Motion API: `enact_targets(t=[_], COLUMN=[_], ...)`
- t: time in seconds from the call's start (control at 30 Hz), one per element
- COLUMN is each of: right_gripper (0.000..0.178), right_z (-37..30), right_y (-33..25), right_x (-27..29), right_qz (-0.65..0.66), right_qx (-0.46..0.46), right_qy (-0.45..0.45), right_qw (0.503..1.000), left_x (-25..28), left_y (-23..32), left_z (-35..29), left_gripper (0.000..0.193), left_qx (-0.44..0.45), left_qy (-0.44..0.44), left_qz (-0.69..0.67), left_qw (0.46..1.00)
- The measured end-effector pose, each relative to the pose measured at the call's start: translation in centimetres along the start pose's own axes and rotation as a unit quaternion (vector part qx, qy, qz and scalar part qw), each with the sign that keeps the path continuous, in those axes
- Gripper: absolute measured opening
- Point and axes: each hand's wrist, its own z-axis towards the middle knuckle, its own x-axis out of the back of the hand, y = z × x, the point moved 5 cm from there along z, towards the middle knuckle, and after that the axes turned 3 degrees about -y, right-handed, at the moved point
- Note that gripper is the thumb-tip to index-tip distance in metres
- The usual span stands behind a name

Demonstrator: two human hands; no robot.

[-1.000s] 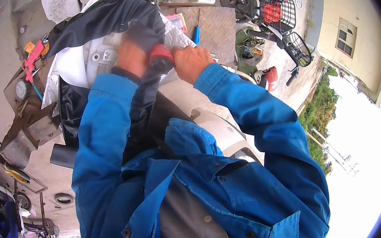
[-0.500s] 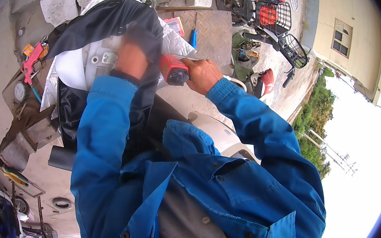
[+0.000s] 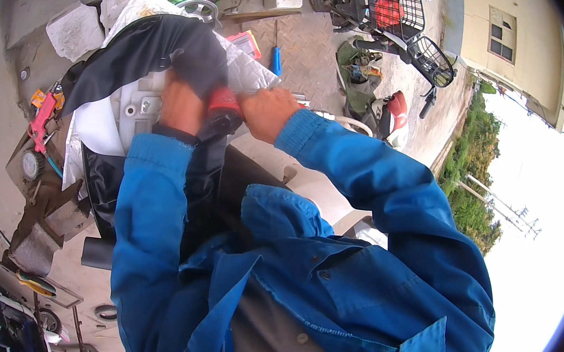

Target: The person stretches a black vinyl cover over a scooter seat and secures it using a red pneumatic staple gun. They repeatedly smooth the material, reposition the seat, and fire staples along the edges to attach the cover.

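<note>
A black leather-like cover [image 3: 135,43] is wrapped around the edges of a white moulded plastic base [image 3: 127,127], looking like a vehicle seat turned underside up. My left hand [image 3: 180,105] presses at the base's right part, closed on the cover's folded edge; its fingertips are partly hidden. My right hand [image 3: 269,113] grips a red and black hand tool [image 3: 222,106], shaped like a staple gun. The tool's front lies close beside my left hand, against the cover; its tip is hidden.
A blue-handled screwdriver [image 3: 276,62] and a red-edged box [image 3: 245,44] lie on the far side, by a metal plate [image 3: 312,40]. A pink air gun [image 3: 44,119] lies to the left. Bikes with a wire basket [image 3: 397,13] stand at the far right.
My right hand has moved left with the red and black tool, bringing it up beside my left hand. My left hand stays at the cover's edge. The whole view has shifted slightly.
</note>
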Motion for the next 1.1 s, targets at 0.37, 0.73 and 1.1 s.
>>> enact_targets(t=[0.37, 0.73, 1.1], right_gripper=[0.024, 0.035, 0.063], right_z=[-0.6, -0.5, -2.4], right_y=[-1.6, -0.4, 17.0], right_x=[0.8, 0.3, -9.3], right_qz=[0.012, 0.023, 0.040], right_qx=[-0.028, -0.031, -0.073], right_qy=[-0.011, -0.017, 0.368], right_qw=[0.999, 0.999, 0.926], left_x=[0.3, 0.7, 0.3], left_y=[-0.3, 0.6, 0.4], left_z=[-0.7, 0.1, 0.0], left_gripper=[0.027, 0.033, 0.041], left_qx=[-0.053, -0.020, 0.118], left_qy=[0.001, -0.057, 0.011], left_qz=[-0.017, -0.033, 0.015], left_qw=[0.998, 0.998, 0.993])
